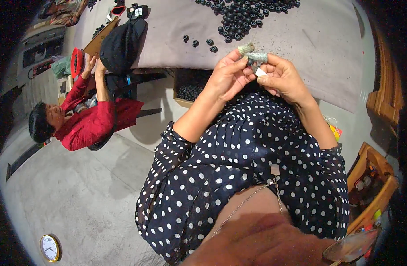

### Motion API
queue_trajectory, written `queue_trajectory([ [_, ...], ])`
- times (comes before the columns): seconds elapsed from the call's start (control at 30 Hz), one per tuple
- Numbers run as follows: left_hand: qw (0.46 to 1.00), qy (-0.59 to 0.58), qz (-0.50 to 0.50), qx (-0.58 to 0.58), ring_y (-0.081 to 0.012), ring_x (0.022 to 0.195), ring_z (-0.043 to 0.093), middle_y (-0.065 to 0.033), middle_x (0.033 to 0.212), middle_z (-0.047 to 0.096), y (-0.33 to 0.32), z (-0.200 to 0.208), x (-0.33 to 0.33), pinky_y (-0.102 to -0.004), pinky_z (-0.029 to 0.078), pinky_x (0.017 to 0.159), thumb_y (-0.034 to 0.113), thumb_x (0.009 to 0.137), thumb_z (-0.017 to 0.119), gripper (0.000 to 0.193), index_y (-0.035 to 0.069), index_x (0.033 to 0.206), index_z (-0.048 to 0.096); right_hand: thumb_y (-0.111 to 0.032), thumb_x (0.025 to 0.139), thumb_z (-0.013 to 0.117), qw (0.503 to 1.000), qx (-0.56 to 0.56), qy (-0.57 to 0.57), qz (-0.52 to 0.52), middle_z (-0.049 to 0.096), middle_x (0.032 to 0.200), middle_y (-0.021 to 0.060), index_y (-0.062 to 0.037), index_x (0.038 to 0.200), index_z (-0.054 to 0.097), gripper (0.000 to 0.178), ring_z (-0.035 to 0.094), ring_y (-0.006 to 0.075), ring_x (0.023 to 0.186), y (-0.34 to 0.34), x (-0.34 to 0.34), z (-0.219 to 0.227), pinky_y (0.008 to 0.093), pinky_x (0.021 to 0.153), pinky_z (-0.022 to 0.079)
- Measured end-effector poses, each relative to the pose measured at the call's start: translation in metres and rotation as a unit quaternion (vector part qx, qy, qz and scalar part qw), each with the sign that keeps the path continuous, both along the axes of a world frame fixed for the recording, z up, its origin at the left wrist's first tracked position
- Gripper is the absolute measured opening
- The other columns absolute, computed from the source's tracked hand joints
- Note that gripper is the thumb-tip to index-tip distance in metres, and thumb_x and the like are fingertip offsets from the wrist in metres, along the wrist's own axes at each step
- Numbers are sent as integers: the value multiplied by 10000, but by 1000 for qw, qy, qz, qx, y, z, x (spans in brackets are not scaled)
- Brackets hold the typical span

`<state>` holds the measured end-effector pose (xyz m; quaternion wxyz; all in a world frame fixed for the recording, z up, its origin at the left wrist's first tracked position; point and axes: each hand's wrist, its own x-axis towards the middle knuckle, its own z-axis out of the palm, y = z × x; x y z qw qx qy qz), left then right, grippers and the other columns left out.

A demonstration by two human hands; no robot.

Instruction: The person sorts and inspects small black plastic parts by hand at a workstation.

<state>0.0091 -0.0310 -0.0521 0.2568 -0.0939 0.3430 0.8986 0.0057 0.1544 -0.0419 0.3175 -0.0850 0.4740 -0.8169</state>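
Both my hands meet above my lap, near the front edge of the cloth-covered table [301,73]. My left hand [230,75] pinches a small black round part [250,62], mostly hidden by the fingers. The fingers of my right hand [281,77] are closed on a small whitish flat piece [260,72], held close against the black part; its kind I cannot make out. A pale yellowish wrap [245,48] covers my left index finger, and a grey-green wrap [258,56] covers my right one. Beyond them, several loose black round parts [213,49] lie on the cloth.
A large pile of black round parts [243,20] spreads at the far side of the table. Below the table edge stands a box [188,92] of black pieces. At left, a person in red [90,126] holds a cardboard piece [99,40] near a black bag [123,46].
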Motion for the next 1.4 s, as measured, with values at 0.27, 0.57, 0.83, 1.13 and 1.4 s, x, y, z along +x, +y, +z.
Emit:
queue_trajectory([
  [0.27, 999, -27, 8, 30, -111, 731, 578, -49, 971, 606, 1, 8, 1, -287, 524, 681, 65, 876, 576, 352, 60, 1216, 489, -138, 821, 665, 1000, -4, -13, 5, 581, 718, -26, -6, 1075, 578, 299, 442, 10, 469, 1, -1, -1, 136, 380, 304],
  [0.57, 999, -19, 7, 31, -118, 742, 583, -63, 967, 611, 3, 4, 0, -279, 521, 677, 68, 878, 572, 343, 50, 1212, 494, -119, 831, 647, 999, -22, -23, 1, 650, 781, 24, 7, 1067, 586, 274, 450, 11, 458, 0, -3, -8, 131, 371, 309],
  [0.83, 999, -28, -8, 34, -131, 759, 593, -69, 993, 612, 7, 4, -1, -278, 516, 681, 76, 885, 563, 331, 52, 1208, 493, -105, 832, 641, 998, -25, -46, -29, 620, 772, 14, 6, 1082, 577, 281, 462, 11, 477, 1, -6, -18, 134, 382, 338],
  [1.13, 999, 7, 3, 50, -126, 788, 588, -62, 1000, 608, 3, -1, -5, -270, 511, 690, 85, 897, 546, 303, 51, 1195, 499, -72, 816, 645, 999, -12, -37, -11, 617, 810, 14, 3, 1208, 499, 425, 469, 9, 484, -1, -2, 0, 128, 394, 348],
  [1.4, 999, -6, -21, 45, -111, 830, 579, -46, 1068, 589, 0, -1, -4, -251, 500, 690, 115, 894, 564, 344, 76, 1227, 489, -58, 805, 651, 997, -51, -65, 0, 650, 902, 72, 12, 1208, 493, 438, 480, 18, 497, 0, -5, -10, 132, 395, 365],
])
